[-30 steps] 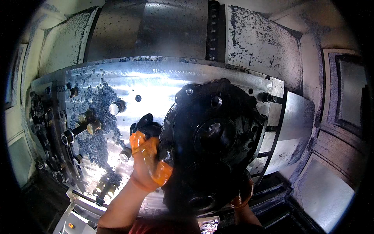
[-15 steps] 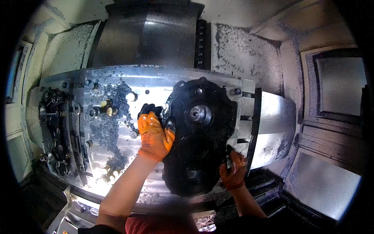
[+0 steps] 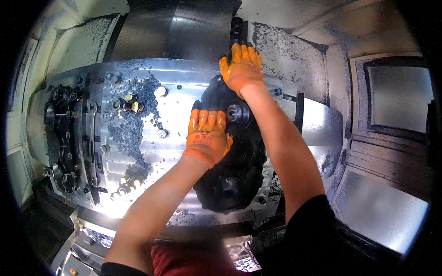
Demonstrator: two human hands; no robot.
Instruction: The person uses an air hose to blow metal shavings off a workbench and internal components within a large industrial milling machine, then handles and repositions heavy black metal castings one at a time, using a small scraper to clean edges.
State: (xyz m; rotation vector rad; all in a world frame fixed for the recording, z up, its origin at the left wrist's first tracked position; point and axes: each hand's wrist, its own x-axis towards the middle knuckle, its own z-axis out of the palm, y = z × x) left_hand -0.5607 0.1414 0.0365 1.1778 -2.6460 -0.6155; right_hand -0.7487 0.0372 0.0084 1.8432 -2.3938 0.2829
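At the frame's centre, a black, scallop-edged cast housing (image 3: 241, 154) is being supported by a bright metal fixture plate (image 3: 171, 112) strewn with dark chips (image 3: 131, 146). Its upper-left side is being covered by the gloved left hand (image 3: 206, 134), fingers straight, seemingly for steadiness; the right hand (image 3: 243, 69) is being held over its top edge, fingers extended, contact hidden.

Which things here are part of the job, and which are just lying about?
Likely in the job:
- dark casting
- left hand, on the casting
- right hand, at its far end
- metal plate beneath

Apparently lying about:
- wrench
- gold-coloured bolts
- dark shavings
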